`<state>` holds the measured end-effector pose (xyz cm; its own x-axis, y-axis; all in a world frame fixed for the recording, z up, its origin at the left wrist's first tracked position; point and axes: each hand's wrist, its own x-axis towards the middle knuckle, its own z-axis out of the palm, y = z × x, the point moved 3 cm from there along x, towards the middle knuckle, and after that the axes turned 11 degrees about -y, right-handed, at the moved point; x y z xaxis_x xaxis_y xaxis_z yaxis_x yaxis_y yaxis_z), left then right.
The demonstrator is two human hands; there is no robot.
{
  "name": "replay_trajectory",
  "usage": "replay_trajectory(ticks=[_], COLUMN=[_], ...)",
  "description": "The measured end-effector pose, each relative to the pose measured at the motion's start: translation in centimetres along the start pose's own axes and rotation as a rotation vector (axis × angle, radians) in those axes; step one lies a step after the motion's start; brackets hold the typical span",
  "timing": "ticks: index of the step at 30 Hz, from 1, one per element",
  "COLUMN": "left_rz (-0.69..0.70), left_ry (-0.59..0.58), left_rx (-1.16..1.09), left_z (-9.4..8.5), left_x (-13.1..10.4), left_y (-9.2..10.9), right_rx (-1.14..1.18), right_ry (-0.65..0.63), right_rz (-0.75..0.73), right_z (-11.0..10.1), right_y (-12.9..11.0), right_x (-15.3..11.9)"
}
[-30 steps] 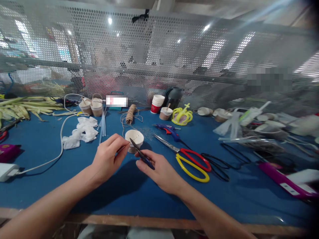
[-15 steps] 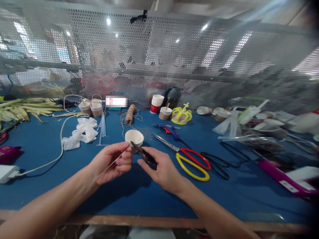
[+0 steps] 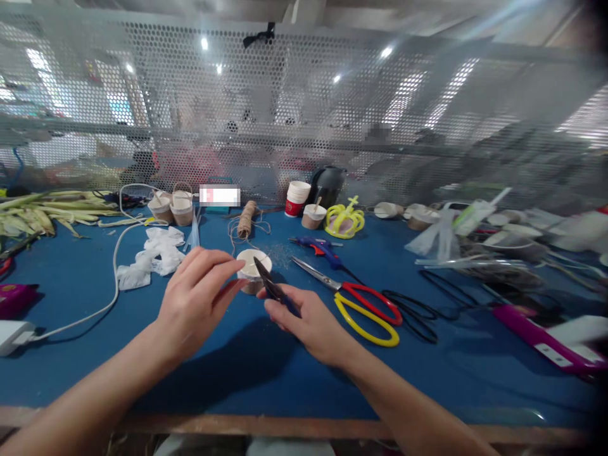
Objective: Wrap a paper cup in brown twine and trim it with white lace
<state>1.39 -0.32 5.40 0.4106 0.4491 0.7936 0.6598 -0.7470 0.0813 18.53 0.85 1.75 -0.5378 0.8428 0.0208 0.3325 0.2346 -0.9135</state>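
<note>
A paper cup (image 3: 256,280) with a white inside and a brown lower wall stands in front of both hands. My left hand (image 3: 192,297) is at its left side, fingers stretched and slightly apart, the fingertips close to the rim; I cannot tell whether they touch it. Pliers (image 3: 272,282) with dark jaws and dark blue handles are gripped in my right hand (image 3: 304,320). Their tip points up and left over the cup's mouth. Something thin and pale seems to lie at the cup's opening, too small to make out.
Large scissors (image 3: 351,297) and a blue glue gun (image 3: 320,248) lie to the right. Behind the cup is a twine spool (image 3: 246,218). A yellow crown-shaped piece (image 3: 344,220) and stacked cups (image 3: 297,197) stand farther back. Crumpled white tissue (image 3: 154,256) and a white cable (image 3: 116,272) are leftward.
My left hand has let go of the thin pale strand it pinched and turned palm down, its fingers opening beside the cup. The pliers have shifted slightly, still in my right hand.
</note>
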Motion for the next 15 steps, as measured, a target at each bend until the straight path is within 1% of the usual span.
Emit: replay_trajectory(ticks=[2, 4, 6, 8, 9, 10, 11, 12, 13, 14, 15], left_rz=[-0.082, -0.243, -0.518, -0.825, -0.944, -1.024, -1.068, -1.081, -1.068, -1.022, -0.935], left_ry=[-0.051, -0.094, -0.165, -0.271, -0.323, -0.361, -0.394, -0.421, -0.451, -0.485, -0.505], left_rx=[-0.116, -0.343, -0.731, -1.244, -1.487, -1.68, -1.805, -1.852, -1.82, -1.711, -1.531], left_z=[0.5, 1.1, 2.1, 3.5, 4.1, 4.6, 4.9, 5.0, 5.0, 4.9, 4.6], left_x=[0.1, 0.1, -0.2, -0.6, -0.8, -0.9, -1.0, -1.1, -1.2, -1.3, -1.3], left_y=[-0.4, -1.0, -1.6, -1.7, -1.4, -1.1, -0.9, -0.7, -0.7, -0.8, -1.0], right_rx=[-0.112, -0.205, -0.316, -0.449, -0.51, -0.555, -0.573, -0.557, -0.509, -0.438, -0.356], right_ry=[0.03, 0.049, 0.101, 0.179, 0.212, 0.234, 0.244, 0.24, 0.225, 0.197, 0.161], right_rz=[-0.05, -0.098, -0.147, -0.2, -0.224, -0.241, -0.249, -0.246, -0.23, -0.196, -0.149], right_z=[0.3, 0.4, 0.3, -0.1, -0.3, -0.5, -0.6, -0.8, -0.9, -1.1, -1.1], right_y=[-0.3, -0.3, -0.1, 0.1, 0.2, 0.2, 0.3, 0.2, 0.2, 0.2, 0.2], right_x=[-0.1, -0.1, -0.1, -0.1, -0.1, -0.1, 0.0, 0.1, 0.1, 0.2, 0.3])
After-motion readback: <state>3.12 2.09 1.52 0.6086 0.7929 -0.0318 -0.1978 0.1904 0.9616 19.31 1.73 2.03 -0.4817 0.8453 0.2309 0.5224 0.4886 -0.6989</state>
